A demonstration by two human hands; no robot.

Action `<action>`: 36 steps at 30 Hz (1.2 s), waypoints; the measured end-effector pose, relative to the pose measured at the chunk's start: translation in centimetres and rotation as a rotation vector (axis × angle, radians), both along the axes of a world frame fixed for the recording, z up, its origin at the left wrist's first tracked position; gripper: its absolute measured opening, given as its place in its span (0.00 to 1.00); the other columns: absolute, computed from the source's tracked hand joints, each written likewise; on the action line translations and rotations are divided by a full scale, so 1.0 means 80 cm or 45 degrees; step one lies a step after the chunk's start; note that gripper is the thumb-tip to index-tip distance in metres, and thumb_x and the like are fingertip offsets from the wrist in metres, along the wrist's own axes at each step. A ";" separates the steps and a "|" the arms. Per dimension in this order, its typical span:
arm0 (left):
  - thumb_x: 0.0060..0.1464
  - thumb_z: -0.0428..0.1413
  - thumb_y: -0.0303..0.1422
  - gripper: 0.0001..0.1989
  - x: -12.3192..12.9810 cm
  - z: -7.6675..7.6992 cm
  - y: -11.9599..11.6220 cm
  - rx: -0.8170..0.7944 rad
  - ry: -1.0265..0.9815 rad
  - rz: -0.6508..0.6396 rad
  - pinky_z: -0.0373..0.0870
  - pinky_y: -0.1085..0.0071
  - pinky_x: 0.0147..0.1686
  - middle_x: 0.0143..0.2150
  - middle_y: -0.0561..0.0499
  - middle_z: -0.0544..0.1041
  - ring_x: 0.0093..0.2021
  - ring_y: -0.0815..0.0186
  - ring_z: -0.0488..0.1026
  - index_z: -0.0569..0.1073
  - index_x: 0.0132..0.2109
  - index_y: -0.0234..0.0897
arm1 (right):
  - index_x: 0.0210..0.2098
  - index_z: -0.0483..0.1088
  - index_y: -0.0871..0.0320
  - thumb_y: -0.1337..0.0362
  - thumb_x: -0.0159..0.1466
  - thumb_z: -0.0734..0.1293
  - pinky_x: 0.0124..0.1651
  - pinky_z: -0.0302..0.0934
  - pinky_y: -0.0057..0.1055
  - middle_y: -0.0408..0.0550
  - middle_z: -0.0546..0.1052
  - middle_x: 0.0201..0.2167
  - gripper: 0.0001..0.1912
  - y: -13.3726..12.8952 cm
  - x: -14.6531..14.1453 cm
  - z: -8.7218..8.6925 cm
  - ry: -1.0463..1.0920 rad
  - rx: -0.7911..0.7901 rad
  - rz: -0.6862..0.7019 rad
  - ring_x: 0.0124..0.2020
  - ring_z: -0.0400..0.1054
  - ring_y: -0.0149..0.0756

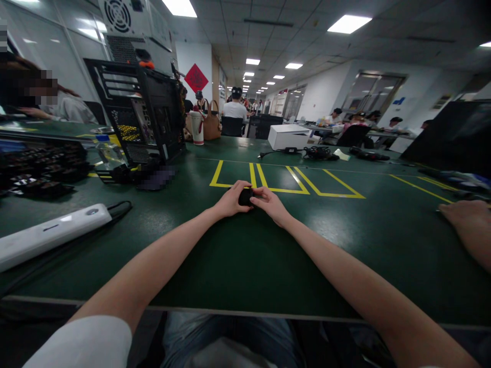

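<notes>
Between my two hands is a small black object [245, 197], rounded in outline; its exact kind is too small to tell. My left hand [230, 199] curls around its left side, thumb toward me and fingers over the far side. From the right, my right hand [269, 203] pinches at its edge with thumb and fingertips. Both hands rest low over the green table [245, 266], just at the near edge of the yellow tape markings [268, 190]. Part of the black object is hidden by my fingers.
At the left stand an open black computer case [141, 112], a clear bottle [109, 151], piled black parts [42, 163] and a white power strip [57, 232]. Farther back are a paper cup [197, 128], a white box [288, 137] and black cables [320, 153]. Another person's hand [470, 225] lies at right.
</notes>
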State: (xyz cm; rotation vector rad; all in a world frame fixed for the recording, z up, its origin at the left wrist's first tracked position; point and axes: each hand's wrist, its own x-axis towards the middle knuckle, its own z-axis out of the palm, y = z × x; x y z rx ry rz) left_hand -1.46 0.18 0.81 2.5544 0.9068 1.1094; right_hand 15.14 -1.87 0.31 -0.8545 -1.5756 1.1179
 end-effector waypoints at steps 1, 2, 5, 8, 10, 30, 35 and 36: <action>0.38 0.59 0.32 0.29 0.000 0.000 0.000 -0.004 0.002 0.001 0.62 0.63 0.46 0.47 0.48 0.61 0.47 0.61 0.63 0.57 0.48 0.39 | 0.36 0.64 0.55 0.61 0.50 0.66 0.45 0.60 0.32 0.43 0.68 0.38 0.14 0.000 -0.001 0.000 -0.012 -0.024 -0.032 0.39 0.65 0.30; 0.38 0.59 0.32 0.29 0.000 0.001 0.000 -0.006 0.004 0.002 0.62 0.63 0.46 0.47 0.49 0.61 0.47 0.61 0.62 0.57 0.48 0.39 | 0.35 0.64 0.54 0.60 0.50 0.66 0.43 0.61 0.32 0.43 0.68 0.37 0.13 -0.001 -0.001 0.001 -0.019 -0.050 -0.057 0.37 0.65 0.30; 0.37 0.59 0.32 0.29 0.000 0.002 -0.001 -0.005 0.005 0.003 0.62 0.63 0.46 0.46 0.49 0.61 0.47 0.61 0.63 0.57 0.48 0.39 | 0.36 0.64 0.54 0.58 0.50 0.66 0.39 0.63 0.32 0.43 0.68 0.36 0.14 0.001 -0.003 0.000 0.002 -0.097 -0.076 0.35 0.65 0.29; 0.38 0.58 0.32 0.29 0.000 0.003 -0.002 0.001 -0.001 -0.006 0.62 0.63 0.45 0.46 0.48 0.61 0.46 0.61 0.63 0.57 0.48 0.39 | 0.39 0.64 0.54 0.59 0.50 0.66 0.40 0.62 0.33 0.45 0.68 0.39 0.17 0.005 -0.002 -0.001 0.000 -0.131 -0.069 0.37 0.65 0.31; 0.38 0.58 0.32 0.29 0.000 0.002 -0.002 0.009 -0.005 -0.016 0.62 0.64 0.46 0.46 0.48 0.61 0.46 0.61 0.62 0.57 0.48 0.38 | 0.41 0.64 0.55 0.59 0.51 0.66 0.42 0.61 0.35 0.46 0.68 0.40 0.18 0.007 -0.001 -0.002 -0.034 -0.136 -0.064 0.39 0.65 0.32; 0.38 0.59 0.32 0.29 0.000 0.002 -0.002 0.008 -0.005 -0.006 0.62 0.65 0.45 0.46 0.48 0.61 0.46 0.61 0.62 0.57 0.48 0.39 | 0.40 0.63 0.57 0.60 0.50 0.66 0.44 0.60 0.36 0.47 0.67 0.41 0.17 0.004 0.000 0.000 -0.054 -0.102 -0.032 0.39 0.65 0.33; 0.38 0.58 0.32 0.28 0.000 0.002 -0.002 0.001 -0.003 -0.001 0.62 0.64 0.46 0.47 0.48 0.61 0.47 0.61 0.62 0.57 0.48 0.39 | 0.37 0.63 0.55 0.64 0.48 0.68 0.47 0.59 0.35 0.44 0.67 0.40 0.17 -0.001 0.001 0.001 -0.015 0.001 0.014 0.41 0.65 0.32; 0.38 0.58 0.32 0.28 0.000 0.002 -0.002 0.001 -0.004 0.001 0.62 0.64 0.46 0.47 0.48 0.61 0.47 0.61 0.62 0.57 0.48 0.39 | 0.37 0.62 0.54 0.64 0.49 0.67 0.46 0.59 0.35 0.43 0.67 0.39 0.16 -0.001 0.001 0.001 -0.022 0.007 0.009 0.40 0.65 0.31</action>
